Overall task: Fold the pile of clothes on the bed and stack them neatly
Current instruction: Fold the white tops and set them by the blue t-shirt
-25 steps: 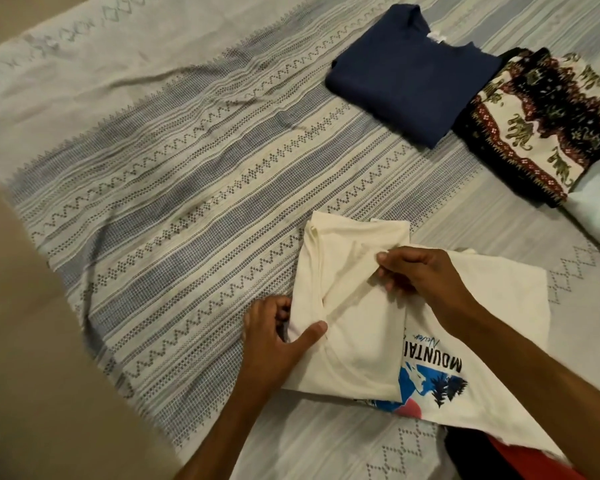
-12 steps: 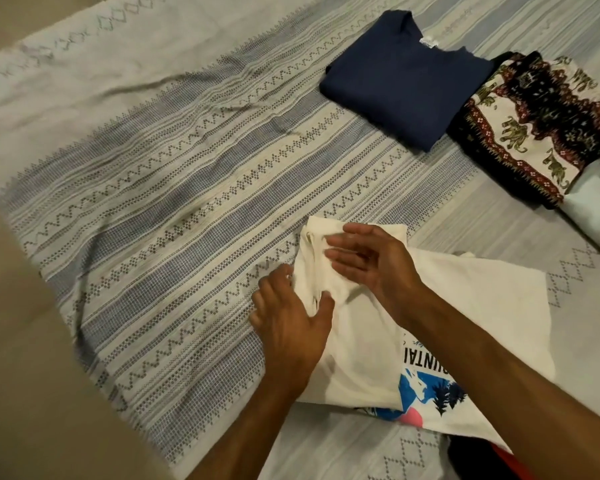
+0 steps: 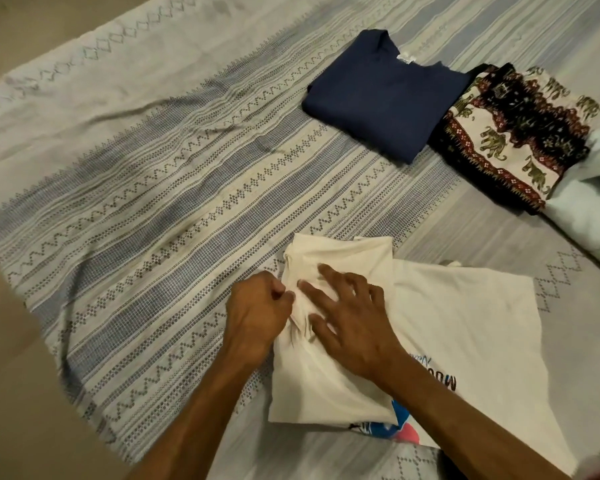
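Tee (image 3: 458, 327): cream, printed, on the bed's near side, partly folded, sleeve side turned in over the body.
Right fingers (image 3: 312, 292): straight and spread, flat on the tee's folded flap; half a second ago they hovered just above it.
Left fingers (image 3: 284, 297): curled, pinching the tee's left fold edge, where a second ago they gripped lower down.
Meaning: the sleeve fold looks set and is being smoothed; the crosswise fold is likely next.
Hands: right hand (image 3: 354, 327) over the tee's upper left, left hand (image 3: 257, 320) at its left edge.
Edges: tee's right side lies loose and flat; print at the near edge.
Room: striped bedcover (image 3: 153, 202) left of the tee; navy shirt (image 3: 385, 102) and patterned cloth (image 3: 513, 133) beyond the tee, pale garment (image 3: 589, 202) to its right.
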A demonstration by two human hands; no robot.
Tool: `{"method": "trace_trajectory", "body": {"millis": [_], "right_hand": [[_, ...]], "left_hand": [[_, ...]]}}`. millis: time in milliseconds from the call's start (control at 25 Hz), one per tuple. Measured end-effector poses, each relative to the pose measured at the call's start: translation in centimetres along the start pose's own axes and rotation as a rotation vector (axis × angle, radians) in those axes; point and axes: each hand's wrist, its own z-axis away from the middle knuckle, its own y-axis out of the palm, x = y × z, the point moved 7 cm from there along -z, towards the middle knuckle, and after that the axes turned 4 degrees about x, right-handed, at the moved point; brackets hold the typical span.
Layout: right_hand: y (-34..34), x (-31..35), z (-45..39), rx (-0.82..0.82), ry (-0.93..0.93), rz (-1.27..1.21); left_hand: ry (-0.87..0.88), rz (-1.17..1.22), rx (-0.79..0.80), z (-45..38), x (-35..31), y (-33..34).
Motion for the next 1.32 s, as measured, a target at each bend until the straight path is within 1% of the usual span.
{"method": "trace_trajectory", "body": {"millis": [80, 160, 240, 320, 360, 400, 440, 480, 520, 560, 600, 640, 680, 720, 760, 800, 840, 880, 960, 1040, 1080, 1120, 1200, 1280, 1320], "right_hand": [[0.5, 0.2, 0.1, 0.006, 0.027, 0.045], [0.7, 0.6, 0.2, -0.004, 0.058, 0.051], [0.6, 1.3, 0.0, 0.017, 0.051, 0.02], [-0.8, 0.8, 0.3, -0.025, 0.08, -0.148], [-2.1, -0.8, 1.4, -0.115, 0.164, -0.245], [-3.4, -3.2, 3.3, -0.221, 0.291, -0.309], [-4.4, -6.2, 5.9, -0.313, 0.441, -0.32], [-5.5, -9.4, 9.0, -0.366, 0.603, -0.285], [-5.6, -13.2, 12.9, -0.357, 0.774, -0.226], [-5.3, -16.7, 17.0, -0.28, 0.958, -0.182], [-4.6, -19.3, 20.7, -0.153, 1.1, -0.173], [-3.8, -20.7, 23.9, 0.006, 1.17, -0.182], [-2.9, -21.3, 26.5, 0.147, 1.179, -0.24], [-2.3, -21.0, 28.3, 0.238, 1.17, -0.325], [-1.7, -20.7, 29.6, 0.25, 1.168, -0.462], [-1.4, -20.2, 30.2, 0.218, 1.173, -0.587], [-1.2, -19.9, 30.2, 0.174, 1.137, -0.682], [-1.3, -19.6, 29.8, 0.13, 1.112, -0.729], [-1.1, -19.3, 28.7, 0.015, 1.076, -0.788], [-1.3, -18.9, 28.0, -0.123, 1.068, -0.765], [-1.1, -18.6, 27.9, -0.168, 1.076, -0.757], [-0.7, -18.3, 28.1, -0.22, 1.111, -0.771], [-0.3, -17.4, 29.3, -0.409, 1.277, -0.914], [1.0, -17.0, 30.9, -0.601, 1.474, -1.095], [1.4, -16.5, 30.9, -0.644, 1.524, -1.172]], "left_hand": [[-0.021, 0.124, -0.02, 0.3, 0.3, -0.7], [-0.018, 0.248, -0.101, 1.1, -0.1, -1.5], [0.075, 0.272, -0.151, 2.5, -1.4, -1.8], [0.221, 0.2, -0.11, 3.7, -3.1, -0.8], [0.304, 0.114, -0.09, 4.4, -4.1, 0.1], [0.388, 0.019, -0.071, 5.1, -5.2, 1.1], [0.472, -0.07, -0.044, 5.5, -6.5, 2.4], [0.559, -0.146, -0.008, 5.9, -8.0, 3.7], [0.65, -0.205, 0.041, 6.2, -9.9, 5.0], [0.726, -0.261, 0.108, 6.3, -12.0, 6.5], [0.783, -0.315, 0.186, 6.0, -13.9, 7.9], [0.831, -0.377, 0.269, 5.5, -16.1, 9.7], [0.887, -0.466, 0.344, 5.0, -18.5, 11.7], [0.966, -0.577, 0.404, 4.5, -21.0, 14.1], [1.073, -0.701, 0.455, 4.5, -23.5, 16.6], [1.205, -0.828, 0.504, 4.9, -25.9, 19.1], [1.336, -0.956, 0.55, 5.5, -27.8, 21.6], [1.44, -1.087, 0.601, 6.1, -29.2, 24.0], [1.545, -1.32, 0.706, 7.0, -30.7, 27.3], [1.602, -1.518, 0.726, 7.9, -31.3, 29.7], [1.601, -1.59, 0.733, 8.3, -31.3, 30.3], [1.588, -1.629, 0.76, 8.6, -31.1, 30.5], [1.608, -1.686, 0.773, 8.8, -30.3, 29.4], [1.733, -1.694, 0.655, 9.1, -29.6, 27.2], [1.786, -1.67, 0.586, 8.9, -29.3, 25.7]]}}
